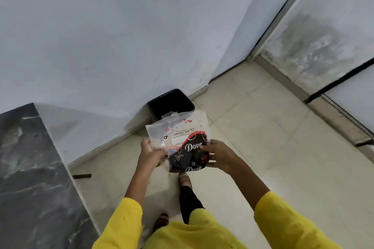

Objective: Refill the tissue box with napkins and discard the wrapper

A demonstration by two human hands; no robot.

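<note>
I hold a flat plastic napkin wrapper, clear at the far end and black with white "Dove" lettering at the near end, in both hands. My left hand grips its left edge and my right hand grips its right edge. The wrapper hangs in the air just in front of a black square bin that stands on the floor against the wall. The wrapper's far end covers the bin's near rim. The tissue box is not in view.
A dark marble counter runs along the left. Pale floor tiles spread to the right. A white wall stands behind the bin, and a door frame with a door is at the right. My feet are below the wrapper.
</note>
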